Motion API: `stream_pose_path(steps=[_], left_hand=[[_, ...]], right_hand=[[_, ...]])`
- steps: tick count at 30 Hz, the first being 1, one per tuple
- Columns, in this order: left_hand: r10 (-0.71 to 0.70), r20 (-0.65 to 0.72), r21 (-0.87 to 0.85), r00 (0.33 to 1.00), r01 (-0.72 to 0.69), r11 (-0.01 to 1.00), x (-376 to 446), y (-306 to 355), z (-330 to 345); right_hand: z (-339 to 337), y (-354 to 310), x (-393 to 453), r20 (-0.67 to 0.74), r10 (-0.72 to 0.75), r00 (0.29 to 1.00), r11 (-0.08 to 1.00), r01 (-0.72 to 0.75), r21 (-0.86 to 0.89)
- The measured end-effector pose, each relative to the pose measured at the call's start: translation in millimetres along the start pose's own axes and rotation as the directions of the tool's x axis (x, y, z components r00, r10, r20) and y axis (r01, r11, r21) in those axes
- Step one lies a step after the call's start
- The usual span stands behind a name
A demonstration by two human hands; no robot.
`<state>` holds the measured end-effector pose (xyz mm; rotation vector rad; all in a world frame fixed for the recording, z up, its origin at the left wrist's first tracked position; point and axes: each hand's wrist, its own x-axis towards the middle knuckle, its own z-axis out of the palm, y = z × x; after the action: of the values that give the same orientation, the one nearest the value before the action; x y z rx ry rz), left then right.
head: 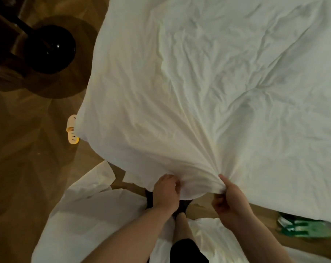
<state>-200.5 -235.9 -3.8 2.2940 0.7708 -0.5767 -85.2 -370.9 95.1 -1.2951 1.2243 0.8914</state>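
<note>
Both hands pinch the near hem of the wrinkled white cotton bed sheet [208,92], which is spread flat ahead and overhangs the floor
Left hand [166,190] and right hand [230,201] each curl round a bunch of hem, and creases fan out from the grip. Sheet looks light, soft and limp, so it likely drags rather than slips; better hold is wider along the hem, near the corners. Loose white cloth [88,215] lies on the herringbone wooden floor [28,168], with a pale yellow rubber slipper [72,130] at the sheet's left edge
</note>
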Motion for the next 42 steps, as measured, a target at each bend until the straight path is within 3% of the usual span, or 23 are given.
stream_pose_path(steps=[4, 6, 7, 9, 12, 17, 21, 24, 26, 28, 30, 31, 35, 38, 42], left_hand=[[0.159, 0.204, 0.064, 0.966, -0.175, 0.982, -14, 11, -22], [0.103, 0.290, 0.069, 0.952, -0.128, 0.989, -30, 19, -18], [0.029, 0.276, 0.077, 0.961, -0.052, 0.996, -34, 25, -14], [-0.096, 0.111, 0.074, 0.989, 0.088, 0.993, -27, 40, -5], [-0.150, -0.049, 0.003, 0.987, 0.150, 0.989, -6, 58, -17], [-0.032, -0.018, -0.048, 0.999, 0.031, 0.998, -22, 47, -87], [0.125, 0.077, 0.060, 0.989, -0.130, 0.990, -65, 47, -140], [0.180, 0.087, -0.005, 0.980, -0.180, 0.984, -87, 67, -168], [0.207, 0.130, -0.002, 0.970, -0.209, 0.978, -91, 82, -184], [0.225, 0.198, 0.016, 0.954, -0.233, 0.972, -92, 96, -200], [0.219, 0.290, -0.011, 0.932, -0.226, 0.974, -92, 108, -211], [0.217, 0.330, -0.016, 0.919, -0.225, 0.974, -91, 113, -217], [0.241, 0.389, -0.020, 0.889, -0.253, 0.967, -88, 119, -234], [0.227, 0.354, -0.075, 0.907, -0.214, 0.974, -93, 111, -234], [0.081, -0.019, -0.096, 0.997, -0.082, 0.992, -143, 82, -209]], right_hand=[[4, -10, -17, -0.013, 0.007, 1.000, 0.995, -0.005, 0.097], [12, -12, -25, -0.003, -0.016, 1.000, 0.991, 0.016, 0.131], [16, -13, -29, 0.006, -0.027, 1.000, 0.990, 0.025, 0.137], [18, -16, -36, 0.012, -0.043, 0.999, 0.988, 0.041, 0.146], [5, -26, -35, -0.033, -0.090, 0.995, 0.992, 0.093, 0.082], [-20, -39, -55, -0.104, -0.251, 0.962, 0.968, 0.251, -0.017], [-27, -12, -86, -0.063, -0.304, 0.951, 0.948, 0.295, -0.122], [-29, 26, -110, -0.140, -0.235, 0.962, 0.933, 0.183, -0.309], [-28, 44, -123, -0.201, -0.040, 0.979, 0.974, -0.007, -0.227], [-28, 55, -125, -0.033, 0.116, 0.993, 0.993, -0.117, -0.032], [-26, 59, -121, 0.228, 0.110, 0.968, 0.990, -0.126, 0.059], [-23, 55, -123, 0.290, 0.078, 0.954, 0.991, -0.105, 0.078], [-12, 29, -130, 0.222, -0.054, 0.974, 0.980, 0.009, 0.200], [-11, 14, -149, 0.048, -0.096, 0.994, 0.972, 0.083, 0.220], [-14, 0, -178, -0.123, -0.019, 0.992, 0.945, 0.058, 0.322]])
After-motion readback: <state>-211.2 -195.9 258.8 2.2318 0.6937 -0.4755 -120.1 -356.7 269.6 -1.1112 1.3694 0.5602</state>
